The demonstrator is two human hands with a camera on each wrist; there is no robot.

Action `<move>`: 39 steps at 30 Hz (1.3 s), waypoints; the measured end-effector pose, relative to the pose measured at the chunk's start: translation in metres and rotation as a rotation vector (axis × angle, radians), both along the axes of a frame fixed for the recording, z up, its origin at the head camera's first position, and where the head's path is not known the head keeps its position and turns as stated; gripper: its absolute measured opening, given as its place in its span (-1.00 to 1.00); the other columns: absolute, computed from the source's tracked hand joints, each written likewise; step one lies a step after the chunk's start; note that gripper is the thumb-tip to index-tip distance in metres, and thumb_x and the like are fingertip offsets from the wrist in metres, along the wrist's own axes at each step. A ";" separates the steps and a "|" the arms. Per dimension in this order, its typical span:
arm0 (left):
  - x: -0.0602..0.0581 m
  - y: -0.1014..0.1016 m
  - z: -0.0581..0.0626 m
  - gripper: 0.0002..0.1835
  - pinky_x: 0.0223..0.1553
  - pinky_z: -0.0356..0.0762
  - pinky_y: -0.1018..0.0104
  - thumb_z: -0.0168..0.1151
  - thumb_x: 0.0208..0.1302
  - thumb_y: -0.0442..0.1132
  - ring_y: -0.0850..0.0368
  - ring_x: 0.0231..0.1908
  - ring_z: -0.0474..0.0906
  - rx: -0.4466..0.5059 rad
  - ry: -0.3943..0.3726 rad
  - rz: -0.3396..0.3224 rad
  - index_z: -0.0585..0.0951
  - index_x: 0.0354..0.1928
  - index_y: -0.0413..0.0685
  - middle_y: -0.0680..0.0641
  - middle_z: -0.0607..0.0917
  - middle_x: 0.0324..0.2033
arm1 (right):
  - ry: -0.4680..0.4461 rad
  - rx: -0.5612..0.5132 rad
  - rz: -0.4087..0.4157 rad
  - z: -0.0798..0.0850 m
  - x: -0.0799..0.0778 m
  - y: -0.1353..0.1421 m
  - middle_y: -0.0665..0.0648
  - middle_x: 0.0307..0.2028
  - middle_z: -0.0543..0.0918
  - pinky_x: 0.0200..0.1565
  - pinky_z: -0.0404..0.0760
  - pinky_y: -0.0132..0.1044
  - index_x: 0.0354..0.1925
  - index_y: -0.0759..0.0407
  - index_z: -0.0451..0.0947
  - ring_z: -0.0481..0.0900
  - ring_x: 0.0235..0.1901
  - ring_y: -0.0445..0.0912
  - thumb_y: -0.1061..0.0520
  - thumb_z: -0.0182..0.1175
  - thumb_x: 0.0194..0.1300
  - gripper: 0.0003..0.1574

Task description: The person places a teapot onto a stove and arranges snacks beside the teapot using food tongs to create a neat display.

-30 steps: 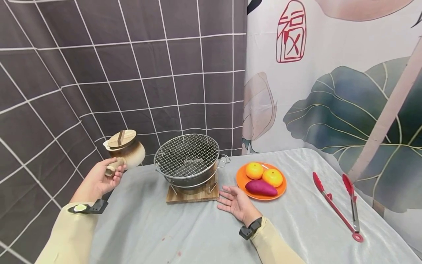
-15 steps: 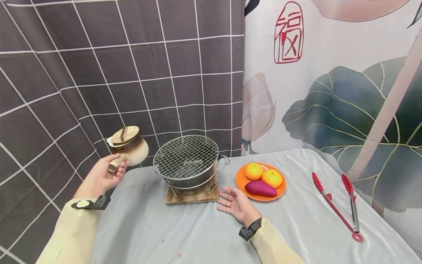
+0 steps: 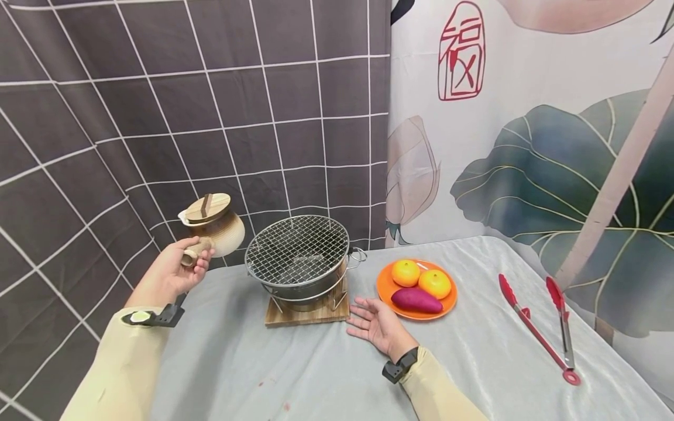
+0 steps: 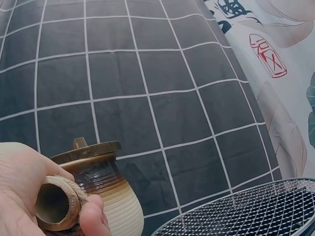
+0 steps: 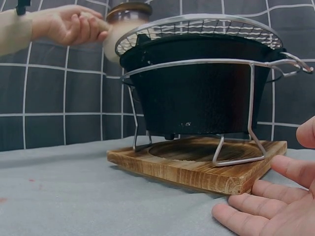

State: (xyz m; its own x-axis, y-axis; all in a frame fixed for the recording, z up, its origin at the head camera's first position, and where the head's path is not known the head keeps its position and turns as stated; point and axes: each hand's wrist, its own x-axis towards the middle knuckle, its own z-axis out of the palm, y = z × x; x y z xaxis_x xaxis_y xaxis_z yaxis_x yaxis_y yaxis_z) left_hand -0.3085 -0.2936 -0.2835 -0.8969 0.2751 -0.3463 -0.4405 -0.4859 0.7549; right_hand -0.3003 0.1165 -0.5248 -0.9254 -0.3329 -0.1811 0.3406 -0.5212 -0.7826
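My left hand [image 3: 176,266] grips the hollow side handle of a brown and cream ceramic teapot [image 3: 229,235], held up to the left of the grill. A wooden lid [image 3: 208,208] with a dark bar handle covers the pot. In the left wrist view the thumb and fingers wrap the handle [image 4: 55,204]. The round black charcoal grill [image 5: 192,93] has a wire mesh top [image 3: 297,248] and stands in a wire frame on a square wooden board [image 3: 308,316]. My right hand [image 3: 380,327] lies palm up on the cloth, fingers loosely extended at the board's right corner.
An orange plate [image 3: 421,316] with two mandarins [image 3: 406,273] and a purple sweet potato [image 3: 417,299] sits right of the grill. Red-tipped tongs [image 3: 544,339] lie spread at the far right. A grey cloth covers the table [image 3: 237,362]; a gridded curtain [image 3: 295,140] hangs close behind.
My left hand has carried the teapot to the right and slightly upward, closer to the grill. The right hand stays where it was.
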 end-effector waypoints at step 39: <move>-0.019 0.050 0.007 -0.62 -0.67 0.48 0.55 -0.28 0.63 -0.07 0.25 -0.61 0.44 -0.096 0.042 0.003 0.39 -0.11 -0.27 -0.05 0.57 -0.51 | -0.001 0.006 -0.007 0.002 0.001 -0.001 0.55 0.48 0.06 0.31 0.50 0.24 0.52 0.44 -0.03 0.29 0.36 0.40 0.01 -0.27 0.60 -0.26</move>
